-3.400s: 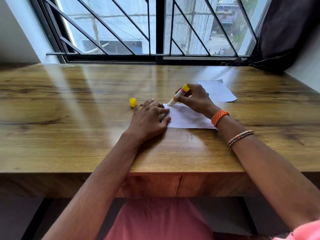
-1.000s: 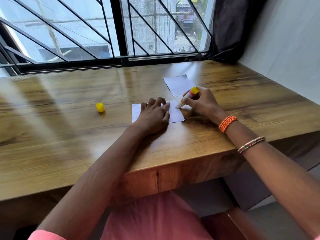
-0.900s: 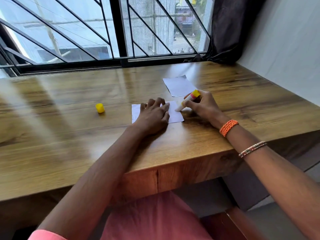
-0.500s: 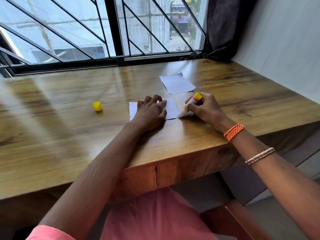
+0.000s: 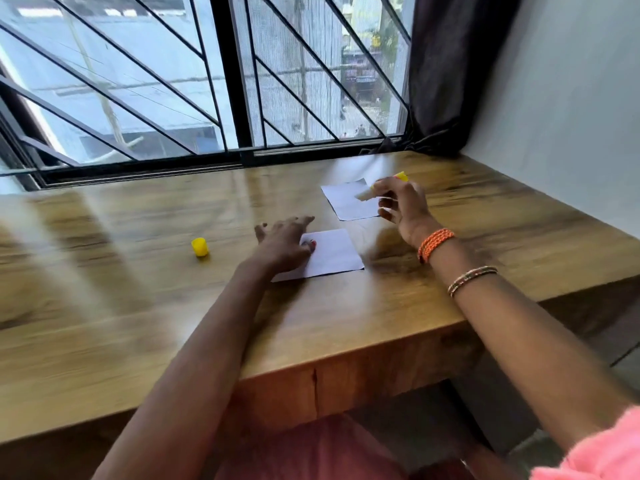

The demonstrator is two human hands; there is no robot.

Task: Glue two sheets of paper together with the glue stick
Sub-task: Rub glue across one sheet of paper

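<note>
A white sheet of paper (image 5: 332, 252) lies on the wooden table (image 5: 138, 306) in front of me. My left hand (image 5: 282, 242) rests on its left part with the fingers spread flat. A second white sheet (image 5: 349, 202) lies farther back to the right. My right hand (image 5: 401, 204) is raised above that far sheet and grips the uncapped glue stick (image 5: 375, 188), white tip pointing left, yellow end to the right. The glue stick's yellow cap (image 5: 200, 247) stands on the table to the left of my left hand.
A barred window (image 5: 207, 81) runs along the table's far edge. A dark curtain (image 5: 446, 71) hangs in the back right corner beside a pale wall (image 5: 571, 98). The table's front edge (image 5: 346, 362) is close to my body.
My right hand has lifted the glue stick off the near sheet and moved it back over the far sheet. My left hand's fingers have spread out. The view has tilted upward.
</note>
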